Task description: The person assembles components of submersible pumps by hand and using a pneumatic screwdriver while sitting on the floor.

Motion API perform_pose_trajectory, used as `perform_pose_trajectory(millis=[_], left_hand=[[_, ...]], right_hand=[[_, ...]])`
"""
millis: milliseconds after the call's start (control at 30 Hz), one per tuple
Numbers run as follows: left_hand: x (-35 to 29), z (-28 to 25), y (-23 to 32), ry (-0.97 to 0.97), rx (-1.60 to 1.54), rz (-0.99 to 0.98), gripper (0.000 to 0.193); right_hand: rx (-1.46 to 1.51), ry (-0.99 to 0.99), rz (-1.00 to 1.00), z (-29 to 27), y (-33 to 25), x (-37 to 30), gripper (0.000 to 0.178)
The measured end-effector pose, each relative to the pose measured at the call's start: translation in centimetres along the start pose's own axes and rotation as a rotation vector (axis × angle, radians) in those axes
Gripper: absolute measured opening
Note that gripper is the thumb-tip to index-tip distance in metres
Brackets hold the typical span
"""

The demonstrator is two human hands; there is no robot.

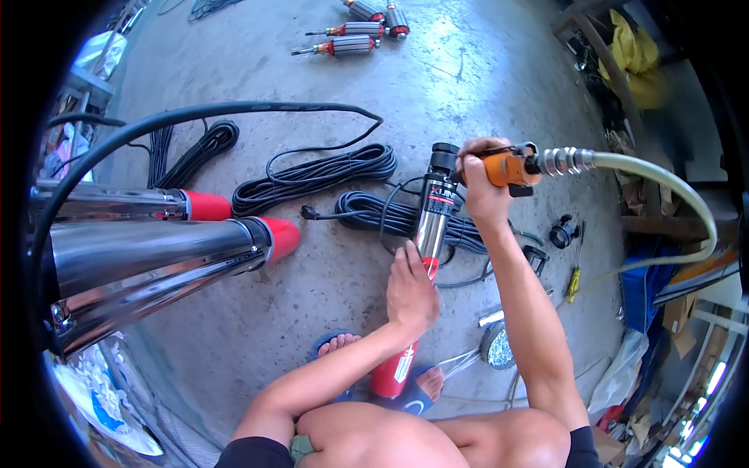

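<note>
A slim submersible pump [431,232] with a chrome body, a red lower end and a black top fitting [445,158] leans between my feet, tilted slightly right at the top. My left hand [412,295] is wrapped round its red section. My right hand [485,191] grips an orange air tool [507,170], close beside the pump's black top. A pale air hose [677,178] runs from the tool's metal coupling [563,161] and curves down at the right. The tool's working tip is hidden by my right hand.
Coiled black cables [316,178] lie behind the pump. Large chrome tubes with red ends [282,238] stand at the left. Several motor armatures [349,45] lie far off. At right are a screwdriver [574,285], a black fitting [563,232] and a tape roll [497,346].
</note>
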State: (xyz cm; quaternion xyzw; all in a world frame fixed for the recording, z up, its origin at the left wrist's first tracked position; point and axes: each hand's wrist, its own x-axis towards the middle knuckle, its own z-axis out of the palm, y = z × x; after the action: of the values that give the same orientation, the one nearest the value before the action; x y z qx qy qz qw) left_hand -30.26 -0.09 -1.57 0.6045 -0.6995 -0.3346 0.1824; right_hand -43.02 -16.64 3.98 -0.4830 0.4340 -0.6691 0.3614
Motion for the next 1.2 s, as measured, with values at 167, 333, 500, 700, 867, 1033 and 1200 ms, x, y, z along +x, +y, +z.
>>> perform_pose_trajectory(millis=[167, 333, 500, 700, 867, 1033, 1200], left_hand=[[0.3, -0.9, 0.4, -0.035, 0.004, -0.042, 0.103], [0.7, -0.7, 0.6, 0.068, 0.066, 0.059, 0.109], [0.3, -1.2, -1.3, 0.016, 0.037, -0.052, 0.101], [-3.1, -2.1, -0.8, -0.083, -0.334, -0.174, 0.079], [-3.6, -3.0, -1.7, -0.201, -0.374, -0.355, 0.072], [-3.1, -2.7, -3.4, -0.22, -0.55, -0.343, 0.064], [-2.8, -3.9, -4.2, -0.366, -0.825, -0.415, 0.072]], right_hand=[[-0.219, 0.014, -0.114, 1.0, -0.2, 0.3, 0.007], [-0.107, 0.17, -0.078, 0.3, -4.8, 0.3, 0.02], [-0.109, 0.271, 0.339, -6.6, -14.9, -7.9, 0.019], [-0.916, 0.576, 0.921, -19.0, -14.2, -26.0, 0.029], [-1.259, 0.521, 0.928, -18.2, -11.8, -29.9, 0.034], [-1.416, 0.57, 0.875, -18.0, -9.7, -31.0, 0.039], [-1.555, 0.325, 0.737, -10.8, -11.6, -25.2, 0.052]])
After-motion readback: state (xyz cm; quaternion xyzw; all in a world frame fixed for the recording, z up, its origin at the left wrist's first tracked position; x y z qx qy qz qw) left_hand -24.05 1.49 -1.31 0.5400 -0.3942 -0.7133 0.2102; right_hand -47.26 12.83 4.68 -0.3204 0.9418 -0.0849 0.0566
